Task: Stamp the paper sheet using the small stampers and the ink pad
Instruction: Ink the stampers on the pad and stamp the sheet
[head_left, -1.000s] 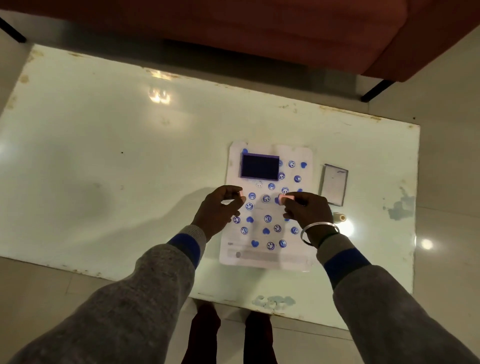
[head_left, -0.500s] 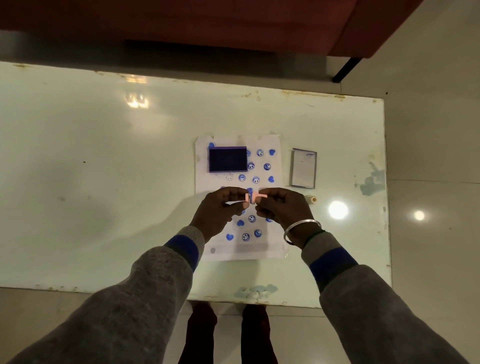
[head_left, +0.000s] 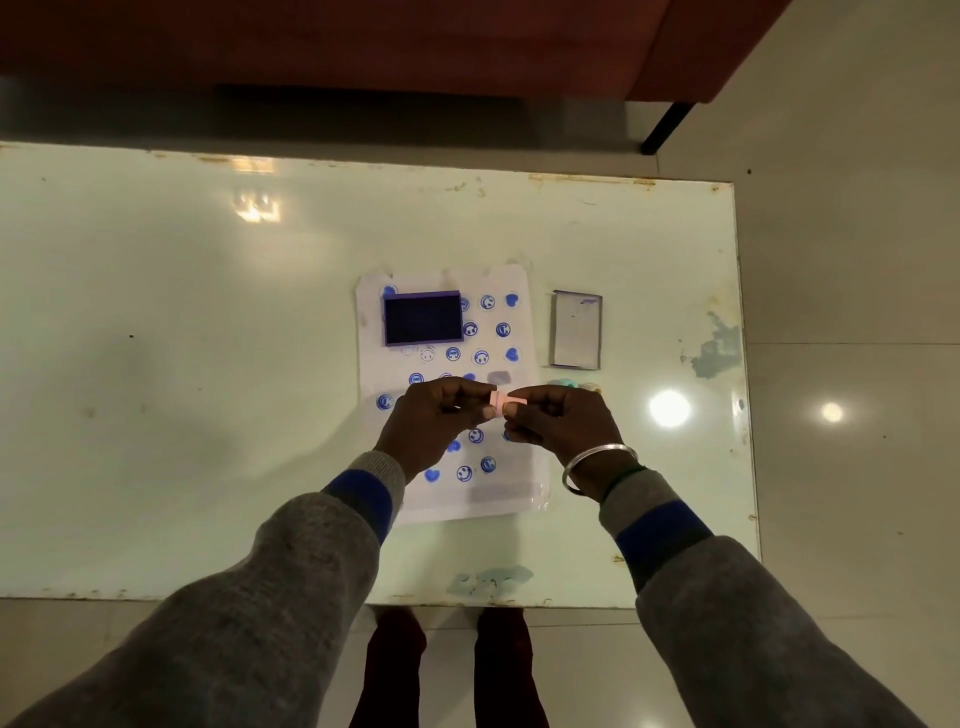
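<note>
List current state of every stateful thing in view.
paper sheet, flat on table, many blue stamps
ink pad, open, on the paper sheet
lid, off, right of sheet
pink stamper, pinched between both hands
left hand, pinching pink stamper
right hand, pinching pink stamper

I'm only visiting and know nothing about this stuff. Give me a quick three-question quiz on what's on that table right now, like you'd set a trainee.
1. True or false: the dark blue rectangular ink pad lies on the white paper sheet.
2. Where is the grey rectangular lid? A) on the paper sheet; B) on the pale green glossy table, right of the paper sheet; C) under the ink pad.
3. What colour is the small plastic stamper that the left hand and the right hand pinch between them?

Key: 1 true; 2 B; 3 pink.
</note>
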